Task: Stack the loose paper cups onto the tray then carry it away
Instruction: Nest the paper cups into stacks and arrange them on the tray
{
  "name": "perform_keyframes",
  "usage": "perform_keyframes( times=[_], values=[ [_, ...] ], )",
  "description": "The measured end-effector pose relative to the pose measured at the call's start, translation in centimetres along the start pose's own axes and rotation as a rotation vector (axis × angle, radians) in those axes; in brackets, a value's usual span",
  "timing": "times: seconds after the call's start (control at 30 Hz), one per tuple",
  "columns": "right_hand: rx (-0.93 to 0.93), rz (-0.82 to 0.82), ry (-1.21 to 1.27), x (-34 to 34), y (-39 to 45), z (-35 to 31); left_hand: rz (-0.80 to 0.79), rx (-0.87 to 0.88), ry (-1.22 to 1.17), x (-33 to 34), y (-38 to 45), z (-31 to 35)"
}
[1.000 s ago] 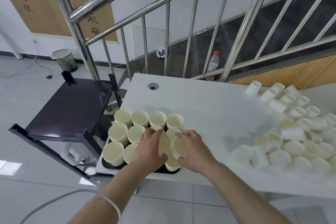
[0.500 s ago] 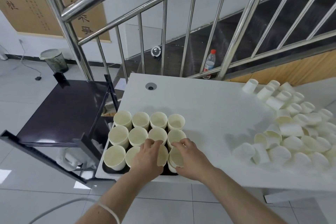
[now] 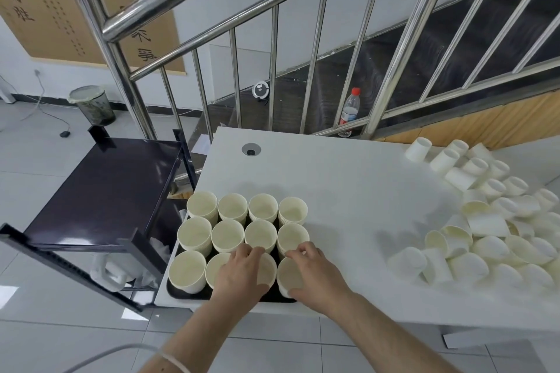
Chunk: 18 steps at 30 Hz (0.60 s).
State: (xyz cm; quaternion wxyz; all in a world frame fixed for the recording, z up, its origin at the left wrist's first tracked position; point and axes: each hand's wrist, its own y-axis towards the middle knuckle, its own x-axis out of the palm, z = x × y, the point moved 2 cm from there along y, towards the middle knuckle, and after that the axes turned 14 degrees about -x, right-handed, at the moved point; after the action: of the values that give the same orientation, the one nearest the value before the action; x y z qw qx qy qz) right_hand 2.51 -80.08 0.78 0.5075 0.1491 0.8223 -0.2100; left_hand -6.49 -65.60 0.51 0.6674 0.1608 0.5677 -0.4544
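Hands work side by side at the near row of a black tray on the white table. The left hand curls over a paper cup at 6 o'clock on the tray, fingers bent round its far rim. The right hand grips the corner cup at 5 o'clock, fingertips on the far rim and thumb on the near side. Twelve smooth, cream, round cup stacks fill the tray in three rows of four. At 3 o'clock lies a heap of loose cups, most tipped over.
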Motion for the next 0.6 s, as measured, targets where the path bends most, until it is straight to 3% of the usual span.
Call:
perform_keyframes(
  times=[0.33, 0.6],
  values=[
    [-0.037, 0.022, -0.014, -1.8, -0.9, 1.1, 0.044, -0.063, 0.056, -1.4, -0.6, 3.0],
    [-0.008, 0.151, -0.029, -6.8, -7.7, 7.7, 0.091, 0.052, 0.002, -0.9, -2.9, 13.0]
  ],
)
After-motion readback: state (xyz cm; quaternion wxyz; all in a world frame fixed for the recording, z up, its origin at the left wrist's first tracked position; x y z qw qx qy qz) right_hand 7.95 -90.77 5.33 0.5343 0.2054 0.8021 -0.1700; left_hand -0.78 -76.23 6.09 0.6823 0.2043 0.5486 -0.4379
